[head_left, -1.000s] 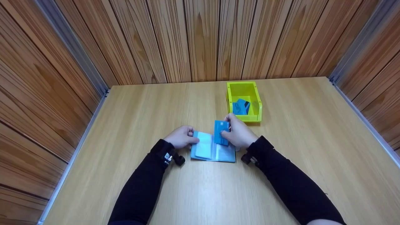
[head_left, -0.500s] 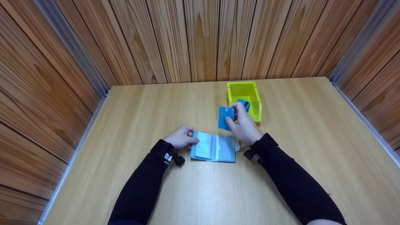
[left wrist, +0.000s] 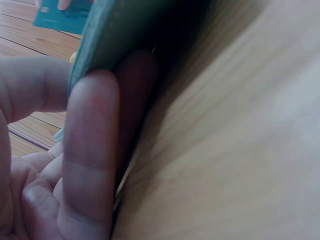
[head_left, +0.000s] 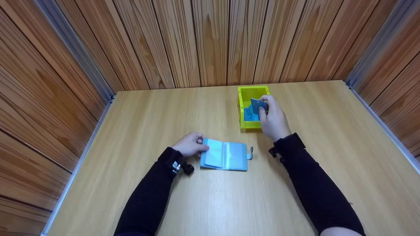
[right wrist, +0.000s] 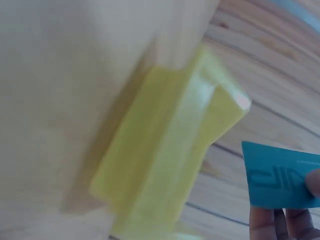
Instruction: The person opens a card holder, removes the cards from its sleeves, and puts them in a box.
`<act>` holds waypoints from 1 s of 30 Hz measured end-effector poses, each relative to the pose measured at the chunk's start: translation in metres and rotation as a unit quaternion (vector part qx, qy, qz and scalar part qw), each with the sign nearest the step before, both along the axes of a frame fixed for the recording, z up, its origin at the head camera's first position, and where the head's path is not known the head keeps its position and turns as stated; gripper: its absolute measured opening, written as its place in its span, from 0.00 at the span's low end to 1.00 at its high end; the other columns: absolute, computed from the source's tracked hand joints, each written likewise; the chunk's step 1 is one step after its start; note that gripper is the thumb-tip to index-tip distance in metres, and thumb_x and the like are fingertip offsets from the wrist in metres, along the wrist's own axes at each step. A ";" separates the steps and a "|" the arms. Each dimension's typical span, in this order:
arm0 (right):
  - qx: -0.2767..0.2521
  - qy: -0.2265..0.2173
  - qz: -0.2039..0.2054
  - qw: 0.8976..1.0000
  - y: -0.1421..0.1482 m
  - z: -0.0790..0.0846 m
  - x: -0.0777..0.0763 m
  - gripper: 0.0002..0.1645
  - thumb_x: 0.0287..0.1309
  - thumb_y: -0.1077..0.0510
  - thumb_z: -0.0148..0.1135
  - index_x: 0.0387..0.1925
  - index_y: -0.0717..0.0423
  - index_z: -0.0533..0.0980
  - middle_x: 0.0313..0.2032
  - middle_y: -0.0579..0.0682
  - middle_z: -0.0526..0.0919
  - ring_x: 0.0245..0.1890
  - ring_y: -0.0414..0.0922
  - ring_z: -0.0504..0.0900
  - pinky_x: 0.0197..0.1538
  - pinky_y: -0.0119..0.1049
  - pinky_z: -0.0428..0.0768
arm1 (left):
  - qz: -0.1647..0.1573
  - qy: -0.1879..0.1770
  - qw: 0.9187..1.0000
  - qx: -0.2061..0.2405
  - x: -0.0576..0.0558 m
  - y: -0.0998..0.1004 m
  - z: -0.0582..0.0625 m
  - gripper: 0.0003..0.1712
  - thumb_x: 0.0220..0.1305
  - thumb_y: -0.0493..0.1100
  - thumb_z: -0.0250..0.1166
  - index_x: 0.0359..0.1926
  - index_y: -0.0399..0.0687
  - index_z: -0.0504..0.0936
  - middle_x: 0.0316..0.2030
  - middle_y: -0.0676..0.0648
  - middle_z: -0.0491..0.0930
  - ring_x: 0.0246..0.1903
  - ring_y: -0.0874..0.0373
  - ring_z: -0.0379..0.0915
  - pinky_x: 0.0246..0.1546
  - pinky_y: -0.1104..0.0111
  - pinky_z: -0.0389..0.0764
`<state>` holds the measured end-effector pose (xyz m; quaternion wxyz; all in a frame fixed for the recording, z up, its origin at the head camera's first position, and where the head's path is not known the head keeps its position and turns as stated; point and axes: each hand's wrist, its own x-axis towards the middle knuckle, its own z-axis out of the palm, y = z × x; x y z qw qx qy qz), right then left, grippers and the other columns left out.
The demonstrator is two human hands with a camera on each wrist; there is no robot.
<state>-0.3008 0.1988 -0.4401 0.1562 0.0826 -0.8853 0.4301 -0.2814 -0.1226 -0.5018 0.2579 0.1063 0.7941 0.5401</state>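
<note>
My left hand [head_left: 191,144] pinches the left edge of an open light-blue card holder [head_left: 235,156] on the table. Its thumb lies on the inner sleeve, and in the left wrist view the fingers [left wrist: 91,145] reach under the cover [left wrist: 102,42]. Over the yellow bin [head_left: 242,126], my right hand [head_left: 275,118] pinches a blue card [head_left: 258,106] between thumb and fingers. The lettering on that card [right wrist: 275,176] shows in the right wrist view. More blue cards [head_left: 248,115] lie inside the bin, partly hidden behind the held card and hand.
A clasp strap [head_left: 250,155] sticks out from the card holder's right side. The wooden table [head_left: 157,114] meets a plank wall [head_left: 210,42] at the back, with side walls edged by metal rails [head_left: 77,164].
My right hand has lifted the blue card off the card holder and carried it away and rightward over the yellow bin. The left hand and the card holder have stayed put.
</note>
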 end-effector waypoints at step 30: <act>0.050 -0.124 -0.016 0.991 0.004 -0.018 -0.015 0.27 0.68 0.67 0.49 0.66 0.50 0.67 0.62 0.58 0.74 0.64 0.54 0.71 0.67 0.55 0.69 | 0.000 0.012 1.000 -0.003 0.002 0.000 0.000 0.11 0.62 0.38 0.67 0.37 0.41 0.72 0.28 0.50 0.76 0.28 0.59 0.79 0.28 0.66 0.84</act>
